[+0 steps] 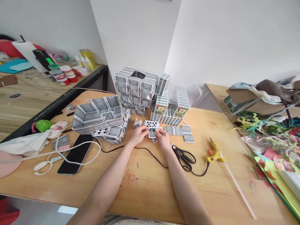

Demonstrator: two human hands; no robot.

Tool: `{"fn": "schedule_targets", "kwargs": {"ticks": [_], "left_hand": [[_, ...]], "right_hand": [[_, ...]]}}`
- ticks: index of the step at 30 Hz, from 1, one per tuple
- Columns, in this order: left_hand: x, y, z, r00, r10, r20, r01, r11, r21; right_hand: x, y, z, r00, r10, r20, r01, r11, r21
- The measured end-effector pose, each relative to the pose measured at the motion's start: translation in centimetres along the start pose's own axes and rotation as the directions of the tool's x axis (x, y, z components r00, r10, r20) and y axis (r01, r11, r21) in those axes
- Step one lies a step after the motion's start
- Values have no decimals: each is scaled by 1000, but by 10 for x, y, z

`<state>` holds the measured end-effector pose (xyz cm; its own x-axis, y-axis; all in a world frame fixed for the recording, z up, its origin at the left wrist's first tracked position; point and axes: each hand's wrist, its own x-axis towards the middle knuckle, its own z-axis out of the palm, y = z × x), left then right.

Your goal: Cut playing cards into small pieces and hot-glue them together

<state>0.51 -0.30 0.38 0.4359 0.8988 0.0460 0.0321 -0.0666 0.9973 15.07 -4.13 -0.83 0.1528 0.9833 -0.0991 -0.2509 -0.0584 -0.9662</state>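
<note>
Both hands meet over the middle of the table. My left hand point(140, 135) and my right hand point(163, 139) are closed in pinches on opposite sides of a small playing card point(152, 133), its patterned back up. Right behind it lies a face-up spade card point(152, 124), and other cards show partly under my fingers. A small folded card point(137, 123) stands just beyond my left hand. To the right, several cards point(173, 130) lie back up in a row, with more cards point(187, 134) at its end. Black-handled scissors point(185, 157) rest beside my right wrist.
Behind stand a box made of cards point(136, 86) and stacked card packs point(181, 103). An open card tray point(98, 114) sits left, near a phone point(76, 154) and white cable. A yellow glue gun point(215, 151) with a long glue stick point(241, 190) lies right, its black cord crossing the table.
</note>
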Motion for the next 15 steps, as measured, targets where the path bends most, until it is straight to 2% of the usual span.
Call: {"fn": "schedule_targets", "kwargs": {"ticks": [7,15], "left_hand": [[1,-6,1,1000,-3,-17,2,1000,-18],[0,-1,1,1000,-5,-4,5,1000,11]], "right_hand": [[0,3,0,1000,-13,-13,12,998,-59],[-1,4,0,999,-44,-19,42,996,-75]]}}
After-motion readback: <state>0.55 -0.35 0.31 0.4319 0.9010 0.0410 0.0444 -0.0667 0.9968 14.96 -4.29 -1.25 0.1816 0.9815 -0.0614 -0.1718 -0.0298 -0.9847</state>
